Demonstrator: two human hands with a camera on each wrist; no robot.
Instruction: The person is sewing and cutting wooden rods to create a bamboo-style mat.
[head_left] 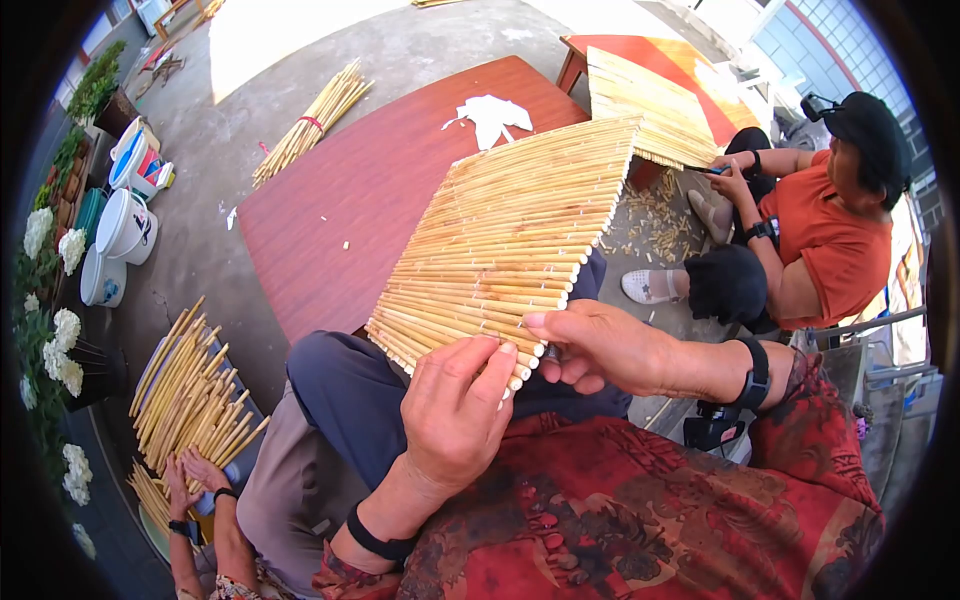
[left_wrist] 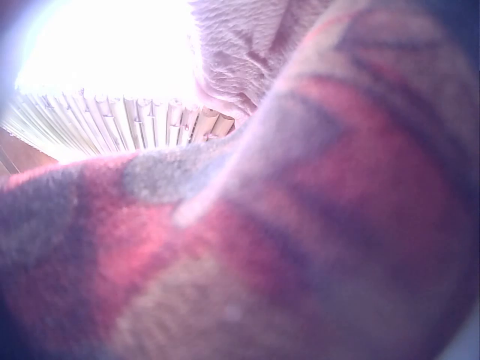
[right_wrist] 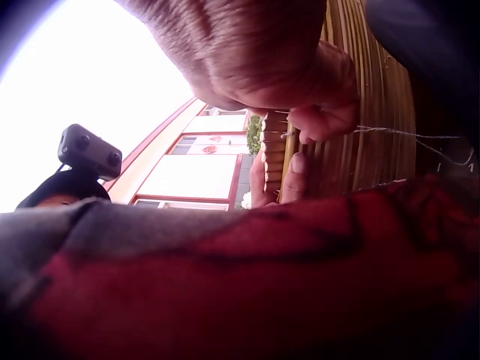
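A mat of thin yellow reeds (head_left: 500,230), bound side by side with white thread, slopes from the person's lap over the table edge. At its near edge the left hand (head_left: 455,415) grips the last reeds, thumb and fingertips on the end rows. The right hand (head_left: 615,350) pinches the mat's corner beside it, thumb on top and the other fingers curled below the reed ends. In the right wrist view, loose white thread (right_wrist: 405,133) trails from the mat's underside near the right hand's fingers. A sleeve covers most of the left wrist view.
A red-brown table (head_left: 340,220) carries a white scrap (head_left: 490,118). At right, a person in orange (head_left: 835,240) works on another mat (head_left: 650,105). Loose reeds (head_left: 190,400) lie lower left under another person's hands (head_left: 195,475). White buckets (head_left: 125,225) and a tied bundle (head_left: 315,120) stand beyond.
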